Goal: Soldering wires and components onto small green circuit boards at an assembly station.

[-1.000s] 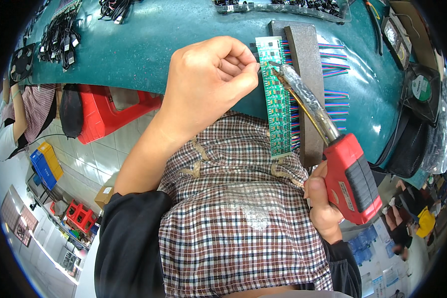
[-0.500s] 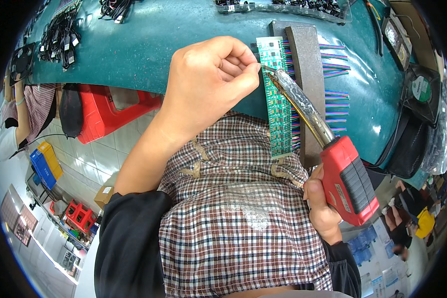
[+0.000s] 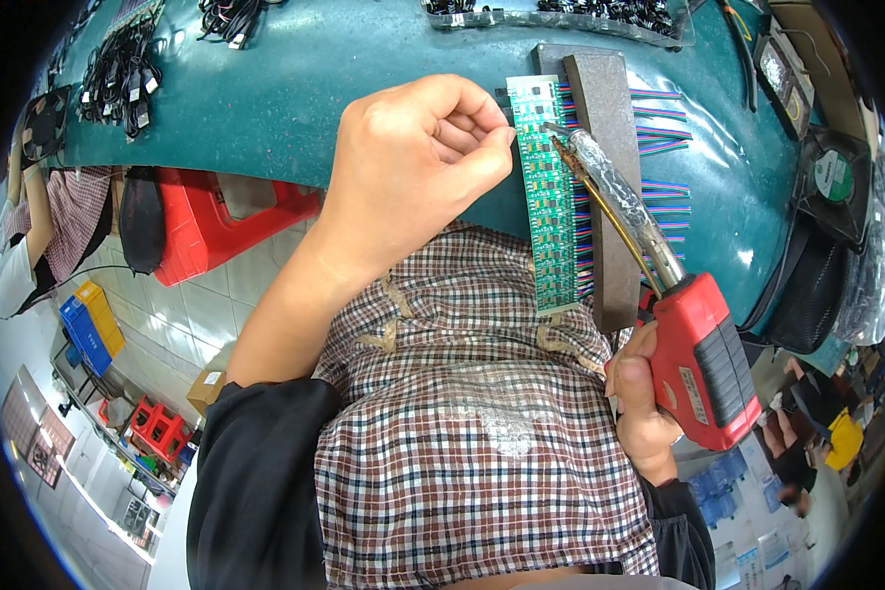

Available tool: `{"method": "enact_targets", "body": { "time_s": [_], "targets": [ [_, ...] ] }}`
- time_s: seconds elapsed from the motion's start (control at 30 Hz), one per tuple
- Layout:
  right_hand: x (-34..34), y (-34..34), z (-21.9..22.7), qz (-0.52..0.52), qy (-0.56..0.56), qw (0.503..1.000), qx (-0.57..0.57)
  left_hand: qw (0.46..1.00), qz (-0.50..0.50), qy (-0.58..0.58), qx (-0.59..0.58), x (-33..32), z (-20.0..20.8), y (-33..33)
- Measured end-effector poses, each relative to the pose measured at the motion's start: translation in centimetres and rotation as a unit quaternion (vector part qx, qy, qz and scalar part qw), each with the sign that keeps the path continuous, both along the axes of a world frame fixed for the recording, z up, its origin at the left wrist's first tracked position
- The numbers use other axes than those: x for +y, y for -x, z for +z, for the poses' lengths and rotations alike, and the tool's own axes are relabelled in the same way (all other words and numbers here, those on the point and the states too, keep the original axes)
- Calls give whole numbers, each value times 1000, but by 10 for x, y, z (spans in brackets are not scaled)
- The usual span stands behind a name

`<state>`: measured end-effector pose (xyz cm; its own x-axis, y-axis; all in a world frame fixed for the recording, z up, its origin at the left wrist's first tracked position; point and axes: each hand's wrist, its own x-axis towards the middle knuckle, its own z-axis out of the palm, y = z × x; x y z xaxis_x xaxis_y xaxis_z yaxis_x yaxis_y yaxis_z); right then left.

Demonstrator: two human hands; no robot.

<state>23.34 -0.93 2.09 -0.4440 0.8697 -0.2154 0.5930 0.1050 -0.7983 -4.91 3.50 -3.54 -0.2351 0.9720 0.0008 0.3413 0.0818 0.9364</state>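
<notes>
A long green circuit board (image 3: 548,216) lies with its strip of small parts running from far to near. Thin coloured wires (image 3: 667,187) run out from its right side, passing under a dark grey bar (image 3: 605,197). At the board's left edge my left hand (image 3: 413,157) is closed in a pinch; what its fingertips hold, if anything, is too small to make out. My right hand (image 3: 644,398) grips a red and black soldering gun (image 3: 698,354). Its metal barrel slants up and left, and the tip is over the board's right half, a little apart from my left fingertips.
Bundles of black cables (image 3: 118,84) lie at the far left of the green table (image 3: 265,108). A clear tray (image 3: 560,18) of black parts is at the far edge. To the right stands a black fan (image 3: 834,182). Another person's arm (image 3: 37,211) shows at the left, beyond a red stool (image 3: 202,221).
The soldering gun has shifted a little to the right, its tip drawing away from my left fingertips. My left hand has barely moved.
</notes>
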Motion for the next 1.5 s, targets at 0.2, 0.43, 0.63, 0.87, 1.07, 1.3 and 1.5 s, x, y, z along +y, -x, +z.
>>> {"method": "enact_targets", "body": {
  "time_s": [0.2, 0.43, 0.63, 0.87, 1.07, 1.3, 1.5],
  "targets": [
    [-2, 0, -1, -52, 21, 998, 35, 1000, 8, 1, -15, -1, -2, 0],
    [-3, -1, 0, -97, 2, 995, 39, 999, -18, 36, -32, -4, 5, 6],
    [6, 5, -1, -96, 20, 988, 119, 997, 15, -35, 71, 14, 25, 20],
    [6, 10, 0, -119, 16, 977, 176, 866, -39, -217, 448, 84, 37, 39],
    [4, 11, 0, -147, 17, 969, 198, 918, -92, -176, 342, 108, 19, 30],
    [7, 5, -1, -123, 18, 973, 195, 921, -61, -45, 383, 114, 28, 25],
    [5, 4, -3, -122, 10, 977, 175, 971, 0, -12, 237, 93, 61, 20]
  ]
}}
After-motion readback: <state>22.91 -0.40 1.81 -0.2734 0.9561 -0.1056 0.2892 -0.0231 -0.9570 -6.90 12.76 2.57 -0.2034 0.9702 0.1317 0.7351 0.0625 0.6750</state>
